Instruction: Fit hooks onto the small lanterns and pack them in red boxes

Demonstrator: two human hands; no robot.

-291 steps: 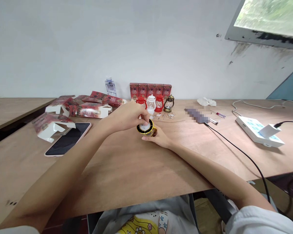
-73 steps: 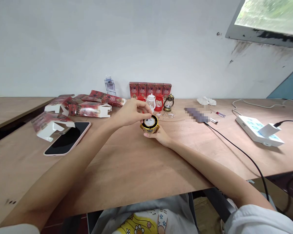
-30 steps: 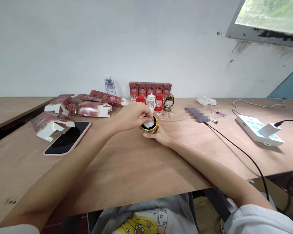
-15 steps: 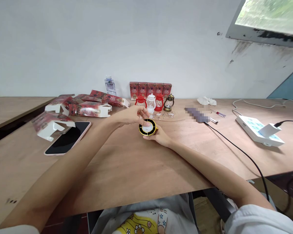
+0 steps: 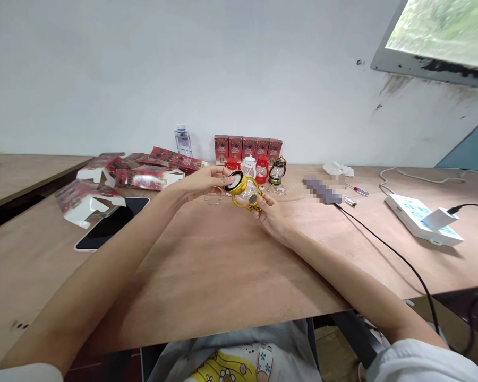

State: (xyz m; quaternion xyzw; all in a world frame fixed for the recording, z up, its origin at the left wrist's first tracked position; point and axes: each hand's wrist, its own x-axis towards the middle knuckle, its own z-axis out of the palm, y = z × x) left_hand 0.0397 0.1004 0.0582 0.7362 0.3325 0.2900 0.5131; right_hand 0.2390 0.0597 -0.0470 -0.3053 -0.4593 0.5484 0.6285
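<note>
A small gold lantern (image 5: pixel 247 194) with a clear globe is held above the table, tilted on its side with its round base facing left. My right hand (image 5: pixel 274 216) grips it at the lower right, by the top end. At the base, my left hand (image 5: pixel 208 181) has its fingers closed at the rim, with the thumb against the white disc there. Behind my hands stand a white lantern (image 5: pixel 248 166), a red lantern (image 5: pixel 262 168) and a bronze lantern (image 5: pixel 278 171); another red lantern (image 5: pixel 231 164) is partly hidden.
Upright red boxes (image 5: pixel 248 145) line the wall. Opened red cartons (image 5: pixel 143 178) lie left, near a phone (image 5: pixel 110 225) and a water bottle (image 5: pixel 182 141). On the right are a power strip (image 5: pixel 416 216), a black cable (image 5: pixel 386 245), a screwdriver (image 5: pixel 360 191) and crumpled tissue (image 5: pixel 338 168).
The lantern has turned from base facing me to lying sideways, showing its globe. My right hand has shifted right and slightly up; my left hand has moved slightly left.
</note>
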